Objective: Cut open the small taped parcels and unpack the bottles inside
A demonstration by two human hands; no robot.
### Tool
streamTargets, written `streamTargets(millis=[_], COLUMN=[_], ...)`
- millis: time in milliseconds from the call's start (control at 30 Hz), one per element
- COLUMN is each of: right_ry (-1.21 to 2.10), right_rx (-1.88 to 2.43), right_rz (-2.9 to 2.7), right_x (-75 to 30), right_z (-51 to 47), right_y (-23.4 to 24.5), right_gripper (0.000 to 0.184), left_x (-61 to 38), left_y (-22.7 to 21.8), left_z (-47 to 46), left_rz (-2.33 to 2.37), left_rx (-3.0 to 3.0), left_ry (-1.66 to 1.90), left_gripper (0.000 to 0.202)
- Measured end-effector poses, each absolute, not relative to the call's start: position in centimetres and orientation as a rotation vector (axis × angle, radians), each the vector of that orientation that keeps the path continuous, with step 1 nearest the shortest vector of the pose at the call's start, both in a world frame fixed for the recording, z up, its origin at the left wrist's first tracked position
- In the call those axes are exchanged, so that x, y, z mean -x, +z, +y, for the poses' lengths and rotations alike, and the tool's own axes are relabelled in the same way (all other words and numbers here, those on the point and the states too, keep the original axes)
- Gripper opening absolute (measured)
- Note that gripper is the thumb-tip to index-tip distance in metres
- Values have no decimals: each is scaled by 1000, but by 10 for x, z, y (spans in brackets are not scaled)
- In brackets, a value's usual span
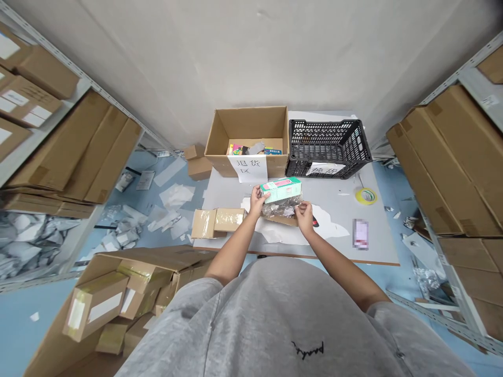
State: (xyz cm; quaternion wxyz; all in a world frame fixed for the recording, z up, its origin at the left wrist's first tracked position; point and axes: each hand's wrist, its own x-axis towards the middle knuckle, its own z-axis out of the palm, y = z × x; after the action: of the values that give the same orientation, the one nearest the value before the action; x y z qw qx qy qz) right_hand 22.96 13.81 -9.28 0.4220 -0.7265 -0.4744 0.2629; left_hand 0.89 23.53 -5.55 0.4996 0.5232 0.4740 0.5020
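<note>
My left hand (257,200) is closed around the left end of a small green, white and pink box (281,189), held above the table. Clear crinkled plastic wrap (277,208) hangs just below the box. Its right part is pinched between the fingers of my right hand (304,215). Beneath the wrap shows a piece of brown cardboard (283,220), partly covered. White paper (328,222) lies flat under both hands. A red and black object (315,222) pokes out beside my right wrist, mostly hidden.
At the table's back stand a labelled cardboard box (220,165) with packages inside and a black plastic crate (327,168). Yellow tape (366,196) and a blurred pink item (360,234) lie right. Taped cartons (218,222) sit left; a large carton (51,324) is lower left. Shelves flank both sides.
</note>
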Motion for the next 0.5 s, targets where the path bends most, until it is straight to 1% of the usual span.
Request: streamTargets(millis=[67, 133, 333, 500], right_ry=[662, 669, 712, 665], right_rx=[1777, 1756, 1808, 2054], right_rz=[-1161, -1150, -1084, -1155], right_x=[-227, -227, -243, -254], right_z=[146, 157, 169, 156], right_y=[-90, -85, -81, -90], right_gripper=[65, 65, 41, 34], left_x=[-10, -10, -6, 9], left_y=[-57, -58, -49, -39], left_z=[235, 236, 238, 248], left_rz=[1115, 1106, 1145, 1167], left_rx=[-1253, -1240, -1209, -1113], left_ry=[1216, 1222, 1303, 1453], left_gripper=[62, 64, 61, 59])
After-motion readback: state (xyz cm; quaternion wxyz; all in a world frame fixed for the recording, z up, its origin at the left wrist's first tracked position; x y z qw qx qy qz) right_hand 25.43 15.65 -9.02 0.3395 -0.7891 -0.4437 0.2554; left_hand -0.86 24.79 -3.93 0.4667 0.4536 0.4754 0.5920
